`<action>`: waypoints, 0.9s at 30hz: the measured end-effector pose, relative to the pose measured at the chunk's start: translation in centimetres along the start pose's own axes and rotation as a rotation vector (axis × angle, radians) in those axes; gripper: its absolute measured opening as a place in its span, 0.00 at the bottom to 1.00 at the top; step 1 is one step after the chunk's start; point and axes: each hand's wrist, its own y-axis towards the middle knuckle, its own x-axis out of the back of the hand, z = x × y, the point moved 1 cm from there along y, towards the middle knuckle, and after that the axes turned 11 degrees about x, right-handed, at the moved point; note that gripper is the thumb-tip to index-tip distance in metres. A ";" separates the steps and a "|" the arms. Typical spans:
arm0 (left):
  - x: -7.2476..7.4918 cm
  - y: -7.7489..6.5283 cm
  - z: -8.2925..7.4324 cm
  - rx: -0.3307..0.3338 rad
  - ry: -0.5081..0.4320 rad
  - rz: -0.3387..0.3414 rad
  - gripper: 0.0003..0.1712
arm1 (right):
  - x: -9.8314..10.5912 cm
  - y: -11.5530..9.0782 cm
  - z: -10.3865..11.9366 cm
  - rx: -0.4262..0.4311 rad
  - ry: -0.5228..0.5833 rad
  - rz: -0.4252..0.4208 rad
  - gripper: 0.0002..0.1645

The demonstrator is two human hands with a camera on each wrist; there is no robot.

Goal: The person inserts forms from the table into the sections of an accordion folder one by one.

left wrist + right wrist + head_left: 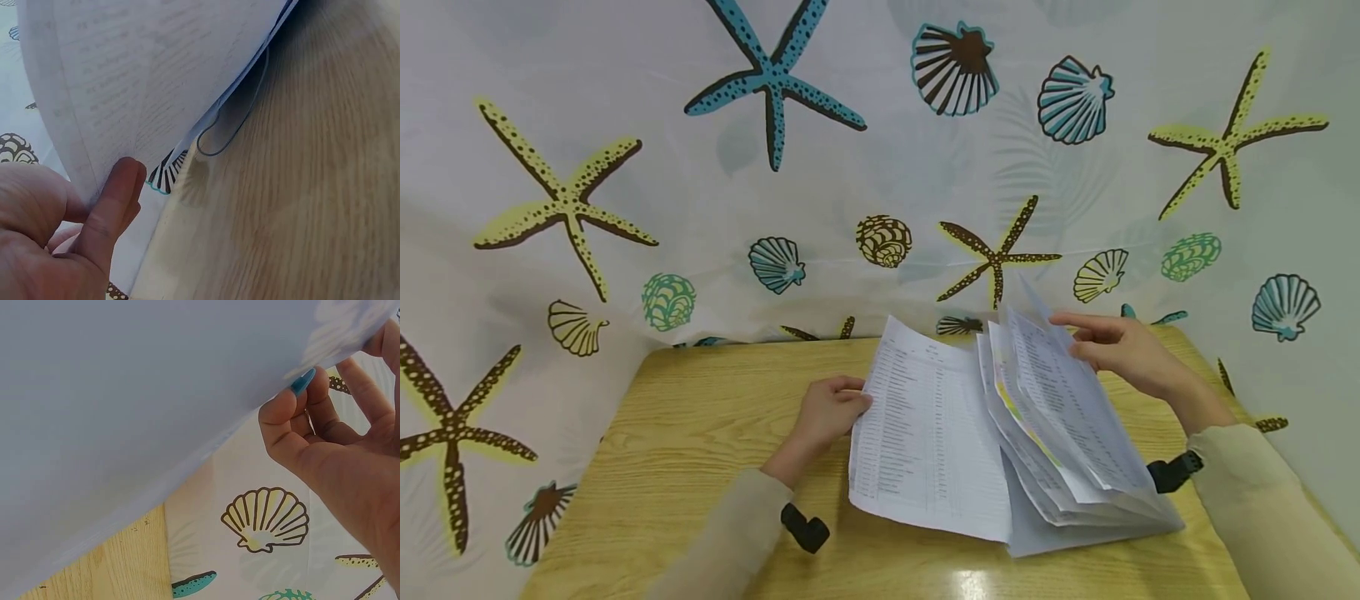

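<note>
A folder (1075,539) with a pale blue-grey cover lies spread on the table, full of printed sheets that fan upward on its right side. With thumb and fingers, my left hand (827,417) pinches the left edge of a printed sheet (925,433) covered in rows of text. At the upper right my right hand (1123,354) grips the raised edge of the folder's right side. In the right wrist view the smooth cover (125,425) hides part of the fingers; one blue nail shows. A thin cord loop (216,154) hangs beside the sheets in the left wrist view.
Under the folder is a wooden table (700,433). Behind it hangs a white cloth (835,192) printed with starfish and shells. A yellow-edged sheet (1009,403) shows among the fanned papers. Small black devices sit at both wrists.
</note>
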 end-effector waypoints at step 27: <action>-4.7 -1.7 1.2 0.087 -0.153 0.039 0.23 | -0.1 0.1 0.2 0.003 0.008 -0.001 0.31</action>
